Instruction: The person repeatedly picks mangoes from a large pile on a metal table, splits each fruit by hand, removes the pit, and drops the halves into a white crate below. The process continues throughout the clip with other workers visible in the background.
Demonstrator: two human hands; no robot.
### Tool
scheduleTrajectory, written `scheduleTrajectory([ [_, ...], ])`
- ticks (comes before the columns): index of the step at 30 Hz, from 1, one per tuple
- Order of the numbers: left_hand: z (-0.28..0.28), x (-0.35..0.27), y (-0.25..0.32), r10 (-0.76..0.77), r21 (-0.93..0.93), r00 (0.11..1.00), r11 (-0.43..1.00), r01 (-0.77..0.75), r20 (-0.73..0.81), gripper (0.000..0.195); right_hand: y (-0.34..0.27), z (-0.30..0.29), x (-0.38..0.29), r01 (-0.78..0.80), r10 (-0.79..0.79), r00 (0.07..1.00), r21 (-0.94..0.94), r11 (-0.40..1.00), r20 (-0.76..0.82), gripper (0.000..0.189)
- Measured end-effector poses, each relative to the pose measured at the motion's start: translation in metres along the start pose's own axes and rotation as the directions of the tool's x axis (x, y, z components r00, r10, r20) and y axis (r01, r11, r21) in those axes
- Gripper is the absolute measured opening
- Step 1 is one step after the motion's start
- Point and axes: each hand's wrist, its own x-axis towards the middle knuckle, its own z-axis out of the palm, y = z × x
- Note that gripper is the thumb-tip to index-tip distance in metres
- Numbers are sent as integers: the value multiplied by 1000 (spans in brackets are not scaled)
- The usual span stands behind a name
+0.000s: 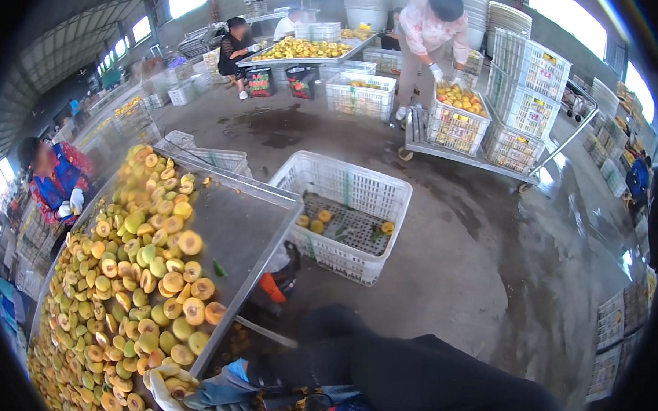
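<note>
My left hand [162, 388], in a pale glove, is closed around a cut yellow stone fruit [178, 390] at the near edge of a metal sorting table [235, 218]. My right hand [219, 397], in a blue-grey glove, is close against that fruit from the right; its fingertips are partly hidden, and whether it grips anything is unclear. A large heap of halved yellow stone fruit [133, 285], probably peaches, covers the table's left side, many with their pit hollows showing. One green leaf [220, 269] lies on the metal.
Beyond the table's rim stands a white plastic crate [352, 179] with a few fruits and leaves inside. A flatbed cart [463, 148] carries stacked crates, where a person [432, 39] bends over. Another person [60, 177] works across my table. Wet patches mark the concrete floor [441, 276].
</note>
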Motion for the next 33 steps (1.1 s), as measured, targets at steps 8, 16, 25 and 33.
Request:
scheduleTrajectory([
  [8,-37,-1,-62,121,24,962,993,-119,-246,39,4,3,-3,92,-132,985,-313,945,-110,36],
  [16,-11,1,-49,168,371,930,928,-38,-326,35,37,-29,30,-131,-450,878,-986,100,-162,35],
  [25,-58,-11,-25,190,635,949,773,14,-253,35,40,-47,22,-270,-448,874,-955,-121,-190,37],
  [33,-136,-17,21,226,912,964,409,34,-137,34,32,-56,20,-200,-692,714,-978,-57,-105,34],
])
